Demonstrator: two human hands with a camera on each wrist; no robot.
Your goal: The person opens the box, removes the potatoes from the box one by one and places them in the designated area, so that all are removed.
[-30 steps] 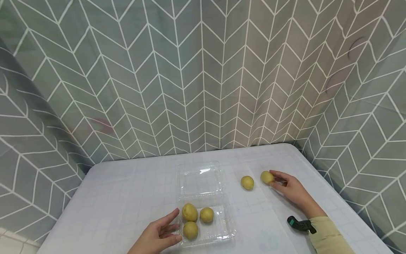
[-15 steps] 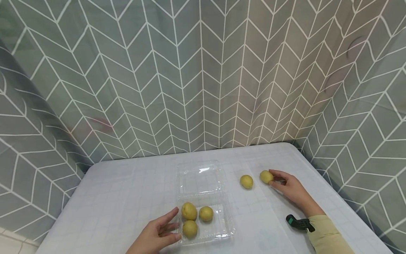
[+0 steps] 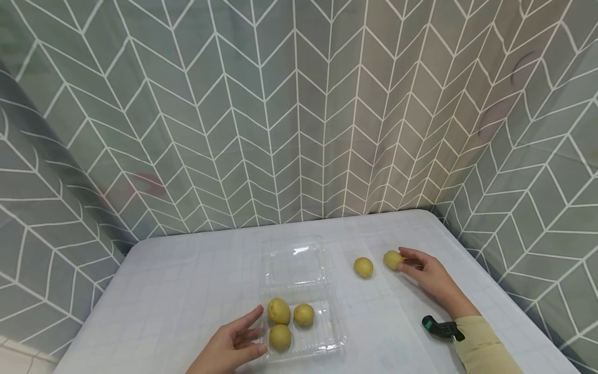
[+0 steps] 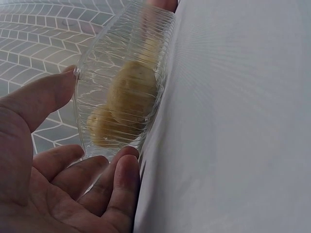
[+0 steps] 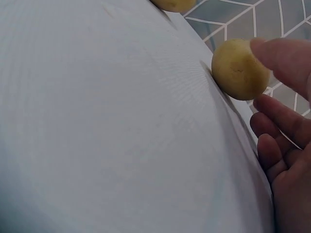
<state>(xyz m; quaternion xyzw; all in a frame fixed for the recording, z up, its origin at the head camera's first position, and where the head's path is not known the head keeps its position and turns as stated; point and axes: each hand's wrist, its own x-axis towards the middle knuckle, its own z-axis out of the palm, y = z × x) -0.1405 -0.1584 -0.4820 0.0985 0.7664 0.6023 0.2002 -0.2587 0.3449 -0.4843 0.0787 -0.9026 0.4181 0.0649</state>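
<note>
A clear plastic clamshell box (image 3: 322, 337) lies unfolded on the table, its lid (image 3: 295, 262) laid back. Three round yellow fruits sit in the base: an upper left one (image 3: 279, 310), a lower left one (image 3: 280, 337) and another (image 3: 303, 315) to their right. My left hand (image 3: 229, 343) lies along the box's left side, thumb and forefinger spread, thumb tip at its rim in the left wrist view. Farther right, my right hand (image 3: 427, 272) pinches a round yellow fruit (image 5: 239, 70) between thumb and fingertips. Its right side is partly covered by the hand.
Left of the right hand, another loose yellow fruit (image 3: 363, 267) stands on the white-covered table (image 3: 187, 285). A black wristband (image 3: 441, 329) with a green mark is near the right sleeve. Patterned grey curtains (image 3: 280, 130) hang along the back and sides.
The right hand and the fruit at its fingertips have shifted very slightly in the last half second. The left hand, the box and the other fruits look still.
</note>
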